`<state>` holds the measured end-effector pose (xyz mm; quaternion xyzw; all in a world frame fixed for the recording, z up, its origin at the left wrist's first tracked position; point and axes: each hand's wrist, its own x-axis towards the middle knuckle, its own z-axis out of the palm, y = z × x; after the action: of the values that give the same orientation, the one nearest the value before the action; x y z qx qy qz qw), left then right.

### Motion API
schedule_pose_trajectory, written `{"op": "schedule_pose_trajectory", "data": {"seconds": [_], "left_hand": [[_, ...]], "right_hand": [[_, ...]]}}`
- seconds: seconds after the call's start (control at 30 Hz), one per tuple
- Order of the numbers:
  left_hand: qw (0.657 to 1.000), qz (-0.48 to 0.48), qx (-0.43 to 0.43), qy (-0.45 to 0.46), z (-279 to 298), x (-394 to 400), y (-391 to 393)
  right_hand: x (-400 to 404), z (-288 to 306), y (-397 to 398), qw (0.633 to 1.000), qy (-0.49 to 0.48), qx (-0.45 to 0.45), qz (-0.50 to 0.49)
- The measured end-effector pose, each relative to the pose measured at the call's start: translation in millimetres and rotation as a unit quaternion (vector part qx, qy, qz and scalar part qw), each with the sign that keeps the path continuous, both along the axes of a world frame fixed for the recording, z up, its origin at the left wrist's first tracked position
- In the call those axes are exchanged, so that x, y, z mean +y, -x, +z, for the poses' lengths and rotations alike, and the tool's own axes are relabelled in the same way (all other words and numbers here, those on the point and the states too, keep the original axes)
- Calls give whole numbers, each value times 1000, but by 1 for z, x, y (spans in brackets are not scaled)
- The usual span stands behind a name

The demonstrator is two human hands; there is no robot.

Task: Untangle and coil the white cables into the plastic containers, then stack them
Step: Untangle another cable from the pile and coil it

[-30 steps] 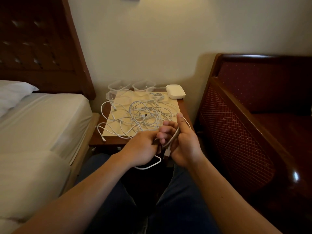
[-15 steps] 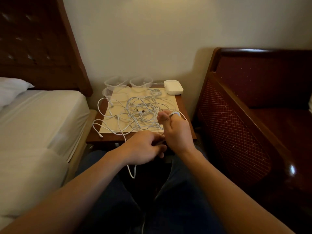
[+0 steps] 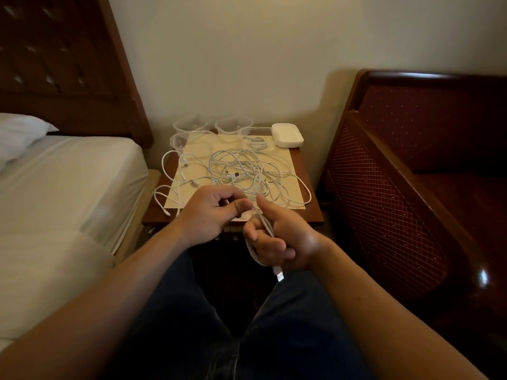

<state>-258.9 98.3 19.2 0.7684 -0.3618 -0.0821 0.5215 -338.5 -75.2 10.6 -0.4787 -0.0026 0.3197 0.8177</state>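
**Cable mess on the nightstand, one cable in hand**

Only the head view here, looking down over both forearms and dark blue trousers.

The right hand (image 3: 285, 237) sits at about 6 o'clock of the small dark wooden table (image 3: 312, 212), just off its near edge. Its fingers (image 3: 267, 249) are curled round a coiled white cable (image 3: 267, 227), thumb sticking up, and the cable's USB plug (image 3: 279, 275) dangles below the hand. The left hand (image 3: 211, 215) is right beside it at roughly 9 o'clock, thumb and fingers pinched together on a thin white strand, apparently the same cable; the tips hide the exact contact.

The big tangle of loose white cables (image 3: 247, 174) is spread over a pale beige mat (image 3: 285, 163) covering most of the table, with a couple of loops hanging over the 9 o'clock edge.

At the table's 12 o'clock edge, against the wall, are the clear plastic containers (image 3: 233, 124), four I can count, one at 1 o'clock with a small coil already in it. A white rectangular lid or tray (image 3: 286, 135) sits at about 2 o'clock, touching that container.

A bed with white sheets (image 3: 60, 187) is at 9 o'clock of the table, and a dark red upholstered wooden sofa (image 3: 411, 174) at 3 o'clock.
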Motion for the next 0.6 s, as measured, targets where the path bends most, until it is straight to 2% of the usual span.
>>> {"op": "schedule_pose_trajectory", "data": {"seconds": [0.07, 0.13, 0.23, 0.3, 0.4, 0.5, 0.6], "left_hand": [[997, 6, 55, 57, -8, -7, 5], [991, 31, 104, 75, -13, -12, 9], [988, 32, 145, 32, -20, -16, 17], [988, 9, 154, 14, -21, -18, 24], [988, -24, 148, -41, -17, -22, 35], [986, -67, 62, -141, -5, -23, 40], [967, -70, -38, -243, 10, -20, 38]], "right_hand": [[2, 6, -3, 992, -127, -12, -19], [0, 14, -4, 977, -192, -37, -88], [-9, 30, -3, 948, -285, -58, -132], [-10, 41, -2, 938, -298, -52, -169], [-3, 50, -2, 936, -205, -70, -278], [1, 49, -6, 925, 40, -160, -344], [1, 39, -8, 875, 280, -219, -329]]}}
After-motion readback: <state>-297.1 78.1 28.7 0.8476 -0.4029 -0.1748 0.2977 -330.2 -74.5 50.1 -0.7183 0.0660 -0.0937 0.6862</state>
